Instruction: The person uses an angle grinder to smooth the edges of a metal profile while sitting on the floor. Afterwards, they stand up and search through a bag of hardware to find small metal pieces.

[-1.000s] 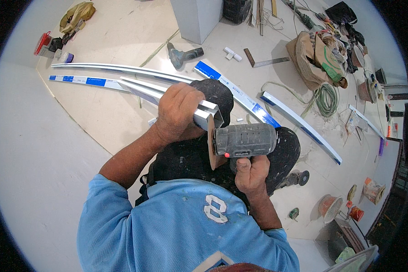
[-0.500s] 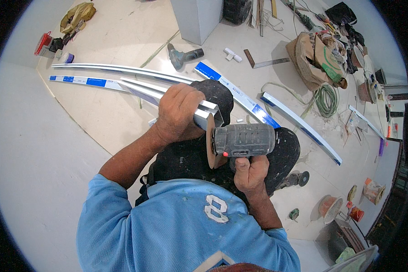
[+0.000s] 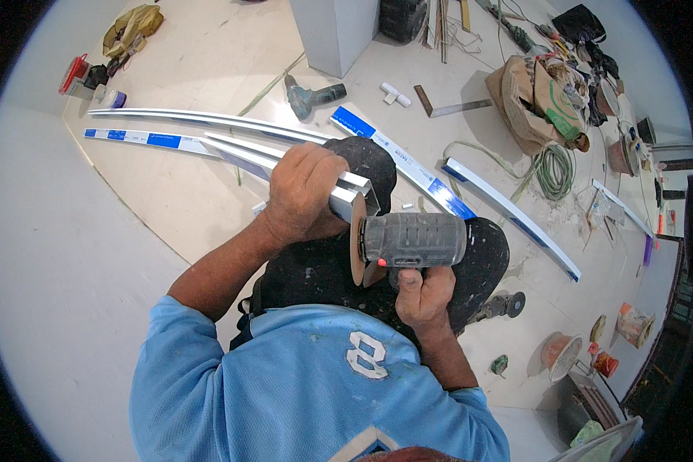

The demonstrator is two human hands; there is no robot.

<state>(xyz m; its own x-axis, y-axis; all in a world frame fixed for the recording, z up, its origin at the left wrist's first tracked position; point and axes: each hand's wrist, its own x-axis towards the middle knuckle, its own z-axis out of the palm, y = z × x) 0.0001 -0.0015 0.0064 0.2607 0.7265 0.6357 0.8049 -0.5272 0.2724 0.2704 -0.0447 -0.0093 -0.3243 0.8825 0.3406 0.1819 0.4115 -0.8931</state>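
Observation:
My left hand [image 3: 304, 189] wraps over the cut end of a silver aluminium channel [image 3: 350, 202], which rests across my left knee and runs back to the left. Below and right of it, my right hand [image 3: 425, 296] grips the handle of a grey drill-shaped power tool [image 3: 417, 240], its body slightly blurred. A thin brown disc [image 3: 358, 246] is mounted on the tool's left end. The upper edge of this disc is against or right beside the channel's end; exact contact cannot be made out.
Blue-and-white wrapped profiles [image 3: 408, 163] and another long strip [image 3: 512, 215] lie on the floor ahead. Beyond are a cordless drill [image 3: 312, 98], a metal square [image 3: 454, 106], a coiled hose [image 3: 554, 173] and a brown paper bag [image 3: 527, 104]. Another tool [image 3: 500, 305] lies by my right knee.
Hardly anything differs. Both hands, the channel and the disc keep their places; the power tool's body looks more blurred now.

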